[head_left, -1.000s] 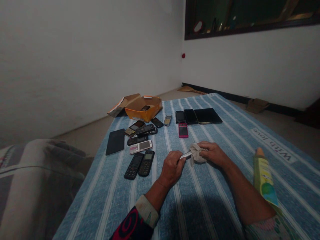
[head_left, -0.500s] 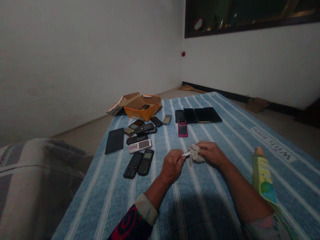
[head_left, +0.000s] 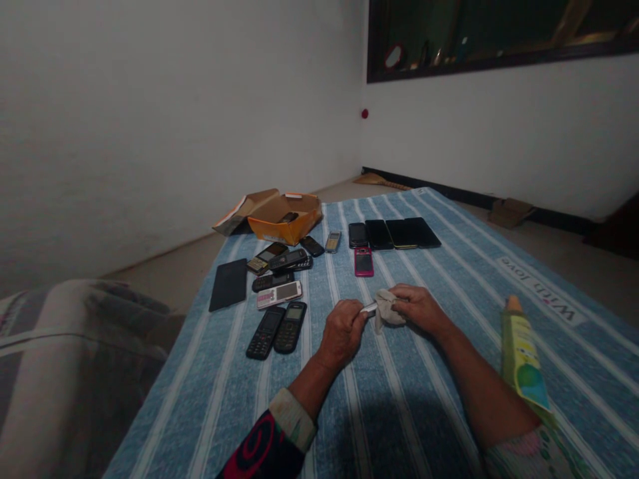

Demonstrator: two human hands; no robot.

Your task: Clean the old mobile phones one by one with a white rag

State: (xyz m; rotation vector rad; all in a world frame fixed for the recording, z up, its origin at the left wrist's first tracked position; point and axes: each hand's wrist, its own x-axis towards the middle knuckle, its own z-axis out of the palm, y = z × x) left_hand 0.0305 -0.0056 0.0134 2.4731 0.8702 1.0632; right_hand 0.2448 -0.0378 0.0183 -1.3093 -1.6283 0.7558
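Observation:
My left hand is closed on one end of a slim silver-white thing, seen nearly edge-on, that looks like a mobile phone. Its other end is hidden in a crumpled pale cloth, which my right hand pinches around it. Both hands are just above the striped blue cloth cover. Beyond them lies a pink phone. Left of my left hand, two dark keypad phones, one overlapping the other, lie side by side.
Several more phones, including a white-and-pink one, lie on the left near a black tablet. An open orange box stands behind them. Dark-screened devices form a row at the back. A yellow-green bottle lies beside my right forearm.
The view has shifted slightly, so the scene sits a little lower. Both hands keep their hold on the phone and cloth, with hardly any movement.

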